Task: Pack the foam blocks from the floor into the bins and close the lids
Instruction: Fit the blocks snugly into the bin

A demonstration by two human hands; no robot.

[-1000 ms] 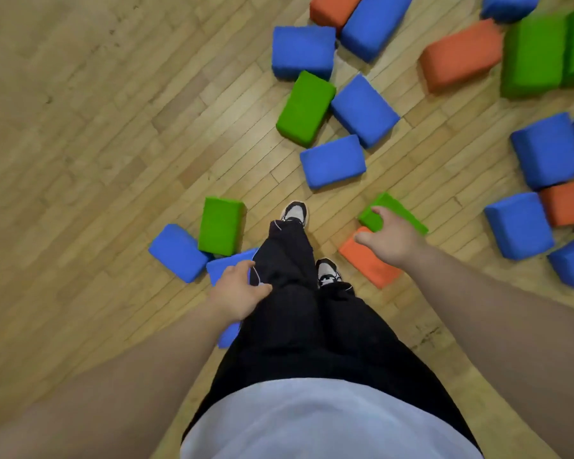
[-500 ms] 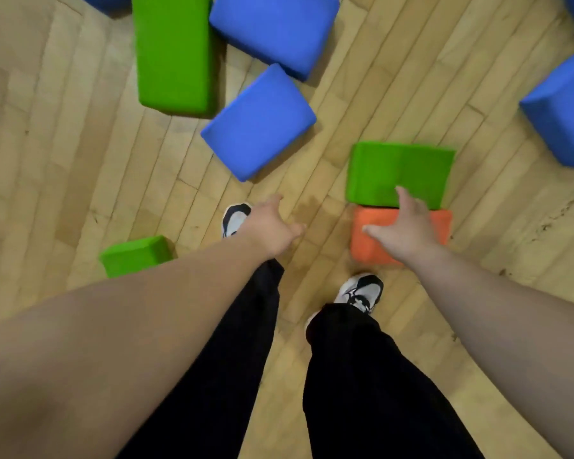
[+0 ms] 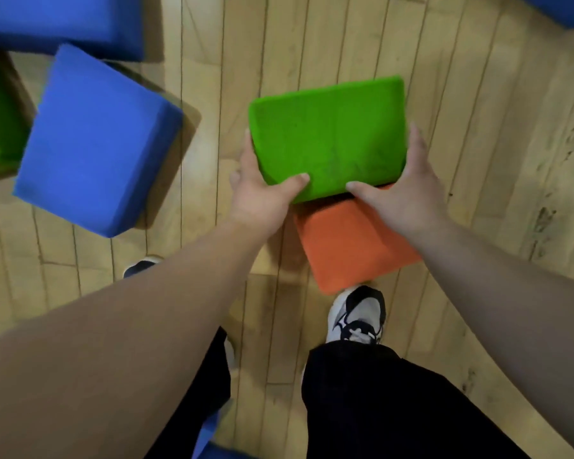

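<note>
A flat green rectangular foam block [image 3: 328, 137] is gripped at its two sides by the left hand [image 3: 262, 190] and the right hand [image 3: 401, 190], thumbs laid on its top face. Beneath the right hand, an orange rectangular foam block [image 3: 348, 240] lies on the wooden plank floor [image 3: 478, 94]. Well left of the left hand sits a blue rectangular foam block [image 3: 93, 137].

L hand [image 3: 261, 197], R hand [image 3: 409, 193] grip green block [image 3: 328, 137].

The central block [image 3: 328, 134] sits at frame centre, with the left hand [image 3: 262, 193] on its lower-left edge and the right hand [image 3: 401, 190] on its lower-right edge. The second block [image 3: 352, 246] lies directly below, overlapped by its lower edge. The third block [image 3: 93, 140] occupies frame left. A shoe [image 3: 358, 316] touches the second block's lower edge.
</note>
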